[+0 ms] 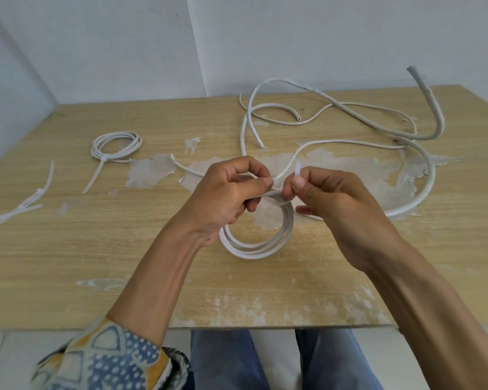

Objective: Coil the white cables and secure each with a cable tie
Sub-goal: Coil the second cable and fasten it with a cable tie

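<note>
The coil (258, 246) of thin white cable hangs in several loops just above the middle of the desk (181, 291), nearer its front edge than its back. It is gathered at the top, where both hands meet. The left hand (226, 198) pinches the bunched turns between thumb and forefinger, with the other fingers curled beneath. The right hand (335, 204) pinches the cable tie (297, 168) between thumb and forefinger, and the tie's tail sticks up above the thumb.

The step in hand looks like closing the tie round the bundle. To do it well, the left hand should hold all the turns flat and together, so none slips outside the loop. The right hand should draw the tail straight through the head until it is snug, but not so hard that it kinks the cable.

A thin strand (335, 142) runs from behind the hands towards the right edge; whether it belongs to this coil cannot be told.

Towards the back left corner lies a finished coil (116, 146), already tied. Some thin white strands (20, 209) lie at the left edge. Thicker loose cables (321, 105) sprawl over the back right part of the desk.
</note>
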